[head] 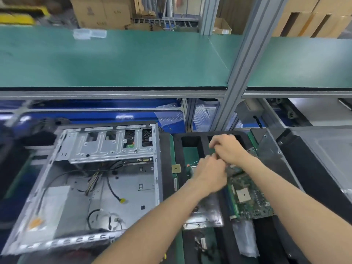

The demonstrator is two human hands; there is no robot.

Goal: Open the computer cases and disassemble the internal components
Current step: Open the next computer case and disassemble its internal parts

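Green motherboard (249, 199) beside open case (91, 183) | both hands curled, grip unclear

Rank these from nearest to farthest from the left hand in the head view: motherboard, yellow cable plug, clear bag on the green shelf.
1. Motherboard, just right of the left hand.
2. Yellow cable plug, left, inside the open case.
3. Clear bag, far back on the green shelf.

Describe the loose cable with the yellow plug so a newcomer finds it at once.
Start at the open computer case on the left. On its bare metal floor, a black cable curves down towards the middle. It ends in a yellow plug, the only bright yellow tip there.
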